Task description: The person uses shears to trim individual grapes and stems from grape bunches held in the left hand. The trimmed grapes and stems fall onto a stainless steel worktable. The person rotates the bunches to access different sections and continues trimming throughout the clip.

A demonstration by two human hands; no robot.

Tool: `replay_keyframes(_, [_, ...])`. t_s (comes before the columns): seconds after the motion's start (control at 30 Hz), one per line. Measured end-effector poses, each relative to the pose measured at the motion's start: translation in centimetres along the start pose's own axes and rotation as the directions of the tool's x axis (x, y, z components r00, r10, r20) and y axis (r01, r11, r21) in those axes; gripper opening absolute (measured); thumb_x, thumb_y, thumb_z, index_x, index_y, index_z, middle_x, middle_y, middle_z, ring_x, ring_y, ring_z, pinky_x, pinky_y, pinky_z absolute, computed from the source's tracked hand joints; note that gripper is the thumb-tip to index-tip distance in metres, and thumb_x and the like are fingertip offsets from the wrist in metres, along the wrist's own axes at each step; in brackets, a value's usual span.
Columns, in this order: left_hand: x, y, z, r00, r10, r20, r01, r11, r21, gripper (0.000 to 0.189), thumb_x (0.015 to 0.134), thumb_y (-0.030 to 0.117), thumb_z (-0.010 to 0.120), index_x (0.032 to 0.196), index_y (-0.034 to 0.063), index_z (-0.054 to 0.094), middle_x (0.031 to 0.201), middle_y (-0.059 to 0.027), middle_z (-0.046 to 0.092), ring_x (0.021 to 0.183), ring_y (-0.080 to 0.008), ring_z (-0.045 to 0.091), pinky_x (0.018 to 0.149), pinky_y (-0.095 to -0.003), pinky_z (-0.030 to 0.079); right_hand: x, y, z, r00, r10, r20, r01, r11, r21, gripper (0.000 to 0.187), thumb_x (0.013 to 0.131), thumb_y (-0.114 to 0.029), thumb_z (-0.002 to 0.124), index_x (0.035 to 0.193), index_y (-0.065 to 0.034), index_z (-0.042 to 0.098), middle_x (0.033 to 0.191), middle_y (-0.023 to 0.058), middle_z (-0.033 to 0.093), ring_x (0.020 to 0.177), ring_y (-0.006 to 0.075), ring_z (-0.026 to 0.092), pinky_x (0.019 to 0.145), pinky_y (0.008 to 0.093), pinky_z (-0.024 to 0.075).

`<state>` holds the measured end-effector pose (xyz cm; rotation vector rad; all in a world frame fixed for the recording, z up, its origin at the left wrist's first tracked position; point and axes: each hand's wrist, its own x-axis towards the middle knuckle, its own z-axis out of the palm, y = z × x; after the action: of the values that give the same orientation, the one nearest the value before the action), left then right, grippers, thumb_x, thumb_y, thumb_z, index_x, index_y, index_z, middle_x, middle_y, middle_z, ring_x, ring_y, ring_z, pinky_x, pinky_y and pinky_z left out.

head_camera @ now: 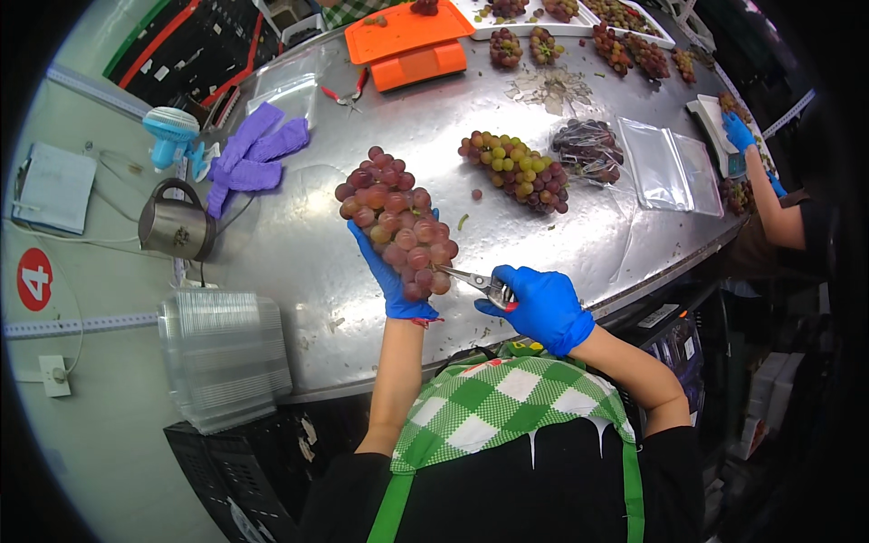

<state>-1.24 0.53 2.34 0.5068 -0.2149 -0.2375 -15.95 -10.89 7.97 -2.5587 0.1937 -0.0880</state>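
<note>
A bunch of pinkish-red grapes (400,220) rests on my left hand (397,288), which wears a blue glove and supports it from below; most of the fingers are hidden behind the fruit. In my right hand (546,309), gloved in blue too, is a pair of fruit snips (485,282) with red handles. Their tips meet the lower right side of the bunch, among the berries. Beyond my hands, a green-and-red grape bunch (516,170) lies on the metal table (326,271). A loose grape (476,195) and a stem scrap (463,221) lie between the two bunches.
Dark grapes in a clear bag (589,151) and flat plastic bags (655,166) lie to the right. An orange scale (411,44) and red-handled snips (347,95) stand farther back. At left are purple gloves (254,156), a kettle (176,220) and stacked clear containers (224,353). A co-worker's gloved hand (738,131) is at right.
</note>
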Motion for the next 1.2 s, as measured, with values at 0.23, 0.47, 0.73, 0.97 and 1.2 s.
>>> replay_keyframes(0.23, [1.4, 1.1, 0.8, 0.984, -0.174, -0.040, 0.167, 0.977, -0.132, 0.036, 0.086, 0.046, 0.044, 0.102, 0.0133, 0.045, 0.094, -0.0033, 0.050, 0.075, -0.0142, 0.050, 0.063, -0.0255, 0.045, -0.5, -0.2, -1.0, 0.994, 0.044, -0.103, -0.023, 0.981, 0.195, 0.031, 0.075, -0.039, 0.067, 0.088, -0.0113, 0.059, 0.067, 0.0100, 0.060, 0.057, 0.0269, 0.059, 0.051, 0.0355, 0.0461])
replay_keyframes(0.47, [1.9, 1.1, -1.2, 0.833, -0.256, 0.490, 0.463, 0.808, -0.365, 0.049, 0.087, 0.055, 0.039, 0.114, 0.0141, 0.046, 0.103, -0.0038, 0.051, 0.083, -0.0147, 0.051, 0.072, -0.0285, 0.047, -0.3, -0.9, -2.4, 0.997, 0.026, 0.068, -0.030, 0.998, 0.051, 0.038, 0.077, -0.042, 0.064, 0.091, -0.0078, 0.060, 0.069, 0.0115, 0.062, 0.062, 0.0274, 0.061, 0.054, 0.0333, 0.0475])
replay_keyframes(0.73, [0.3, 0.8, -2.2, 0.990, -0.119, -0.075, 0.116, 0.992, -0.042, 0.056, 0.088, 0.057, 0.035, 0.122, 0.0132, 0.042, 0.117, -0.0038, 0.050, 0.105, -0.0177, 0.051, 0.090, -0.0324, 0.044, 0.3, -1.0, -1.9, 0.734, 0.196, 0.650, -0.607, 0.618, 0.499, 0.046, 0.080, -0.047, 0.060, 0.091, -0.0027, 0.059, 0.064, 0.0076, 0.058, 0.058, 0.0109, 0.056, 0.058, 0.0255, 0.0474])
replay_keyframes(0.97, [0.0, 0.9, -1.0, 0.985, -0.165, 0.046, 0.170, 0.973, -0.156, 0.062, 0.085, 0.060, 0.036, 0.115, 0.0062, 0.044, 0.110, -0.0091, 0.050, 0.098, -0.0214, 0.052, 0.085, -0.0329, 0.045, 0.6, -0.9, -1.3, 0.674, 0.132, 0.727, -0.714, 0.372, 0.594, 0.038, 0.082, -0.043, 0.060, 0.087, -0.0046, 0.060, 0.061, 0.0038, 0.056, 0.052, 0.0089, 0.054, 0.051, 0.0220, 0.0437])
replay_keyframes(1.2, [-0.2, 0.6, -0.3, 0.975, -0.101, -0.197, 0.112, 0.993, 0.048, 0.065, 0.085, 0.060, 0.037, 0.120, 0.0061, 0.041, 0.115, -0.0098, 0.049, 0.103, -0.0228, 0.052, 0.088, -0.0345, 0.045, 1.1, -0.3, -1.5, 0.645, 0.060, 0.762, -0.734, 0.324, 0.596, 0.034, 0.084, -0.038, 0.060, 0.088, -0.0044, 0.061, 0.058, 0.0030, 0.056, 0.049, 0.0089, 0.053, 0.049, 0.0214, 0.0422])
